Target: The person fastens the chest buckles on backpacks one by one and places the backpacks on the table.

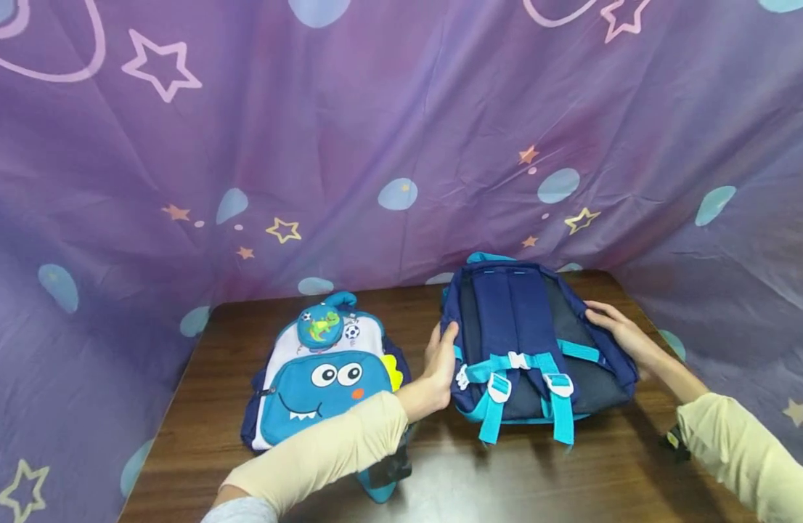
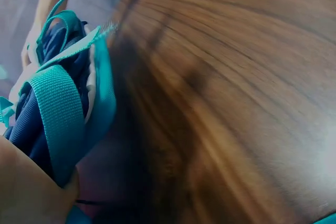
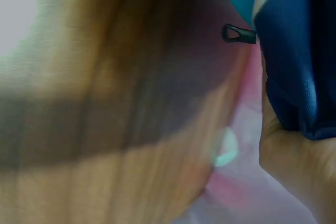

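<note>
A navy backpack (image 1: 515,305) with turquoise straps is held between both hands, its back panel and shoulder straps facing up. My left hand (image 1: 437,370) grips its left side, thumb on the near face and the other fingers hidden. My right hand (image 1: 624,338) holds the opposite side. White buckles (image 1: 519,361) join the turquoise webbing, and two strap ends hang at the lower edge. In the left wrist view, the bag's bottom edge with a turquoise strap (image 2: 58,114) stands above the table. A dark zipper pull (image 3: 239,34) dangles from the bag in the right wrist view.
On the left of the brown wooden table (image 1: 199,392) lies a second backpack (image 1: 329,396), white and blue with a cartoon dinosaur face, partly covered by the left forearm. A purple star-patterned curtain (image 1: 349,145) hangs behind and at the sides of the table.
</note>
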Tool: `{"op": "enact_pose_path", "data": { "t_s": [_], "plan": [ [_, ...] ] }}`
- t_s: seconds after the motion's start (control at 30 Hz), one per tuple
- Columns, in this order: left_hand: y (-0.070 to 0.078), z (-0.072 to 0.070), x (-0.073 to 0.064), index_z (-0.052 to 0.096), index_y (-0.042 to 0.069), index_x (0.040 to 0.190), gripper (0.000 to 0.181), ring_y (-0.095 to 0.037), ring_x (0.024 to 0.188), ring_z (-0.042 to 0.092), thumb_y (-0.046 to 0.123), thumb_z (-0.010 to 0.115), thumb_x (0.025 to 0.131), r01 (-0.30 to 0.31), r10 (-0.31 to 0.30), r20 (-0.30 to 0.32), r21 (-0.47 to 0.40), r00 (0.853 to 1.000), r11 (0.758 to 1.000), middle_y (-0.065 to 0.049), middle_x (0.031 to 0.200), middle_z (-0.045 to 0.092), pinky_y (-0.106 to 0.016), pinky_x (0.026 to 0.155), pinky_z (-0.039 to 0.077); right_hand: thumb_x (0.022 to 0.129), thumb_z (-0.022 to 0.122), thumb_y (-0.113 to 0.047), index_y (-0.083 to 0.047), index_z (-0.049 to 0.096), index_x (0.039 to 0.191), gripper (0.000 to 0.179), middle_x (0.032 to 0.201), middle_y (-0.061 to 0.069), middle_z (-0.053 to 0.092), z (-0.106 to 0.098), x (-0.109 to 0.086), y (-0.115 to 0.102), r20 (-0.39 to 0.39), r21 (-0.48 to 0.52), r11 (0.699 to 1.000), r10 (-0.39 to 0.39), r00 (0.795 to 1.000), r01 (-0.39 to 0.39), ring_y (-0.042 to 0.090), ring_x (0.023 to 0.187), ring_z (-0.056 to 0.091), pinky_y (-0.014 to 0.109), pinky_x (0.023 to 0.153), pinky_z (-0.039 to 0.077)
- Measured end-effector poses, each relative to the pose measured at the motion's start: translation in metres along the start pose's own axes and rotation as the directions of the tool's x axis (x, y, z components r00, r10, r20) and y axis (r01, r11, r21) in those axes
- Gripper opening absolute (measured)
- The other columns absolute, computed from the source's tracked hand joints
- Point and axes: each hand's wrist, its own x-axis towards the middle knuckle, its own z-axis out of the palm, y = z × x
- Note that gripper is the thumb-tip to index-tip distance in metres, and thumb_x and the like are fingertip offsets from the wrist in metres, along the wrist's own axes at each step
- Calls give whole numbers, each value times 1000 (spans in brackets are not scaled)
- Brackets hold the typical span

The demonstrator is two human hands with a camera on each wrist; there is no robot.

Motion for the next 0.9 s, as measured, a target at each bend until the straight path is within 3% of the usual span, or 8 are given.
{"op": "enact_pose_path", "data": {
  "t_s": [0.27,0.4,0.53,0.7,0.8,0.9],
  "plan": [
    [-30,1,6,39,16,154,61,-36,144,37,46,46,101,-53,53,-10,48,999,997,-13,155,44,-50,120,27,108,42,-36,-37,34,145,38,106,-17,62,-1,3,30,-15,124,992,-37,999,39,3,95,63,26,80,56],
    [-40,-1,8,36,13,155,64,-37,146,34,47,45,102,-52,53,-17,62,998,997,-15,157,41,-51,121,25,107,44,-38,-37,34,145,39,105,-18,62,1,6,35,-21,108,993,-44,999,46,3,95,63,26,80,55],
    [-56,-9,-4,32,7,155,67,-41,147,31,46,44,102,24,-21,-44,72,999,997,-20,158,36,-54,121,23,106,44,-44,-34,29,150,48,111,-19,56,9,4,49,-25,-1,1000,13,1000,-13,1,99,60,26,84,54],
    [-65,-18,-34,29,3,155,71,-45,147,26,48,42,102,159,-151,-72,133,986,978,-24,159,32,-58,121,20,104,43,-50,-24,16,158,66,124,-10,49,21,-16,60,19,-79,989,123,992,-121,6,107,58,33,89,54],
    [-63,-18,-41,31,4,155,67,-45,146,28,46,41,103,158,-150,-62,165,987,974,-23,157,35,-57,120,23,104,43,-50,-23,16,159,67,122,-12,53,24,-27,60,17,-69,989,134,991,-132,7,106,60,34,89,55],
    [-58,-15,-34,36,6,153,61,-42,144,34,42,41,105,104,-97,-51,174,994,979,-21,155,41,-54,119,27,104,45,-49,-27,21,158,63,113,-18,56,24,-24,58,-11,-50,991,121,993,-121,4,101,61,31,86,55]
  ]
}}
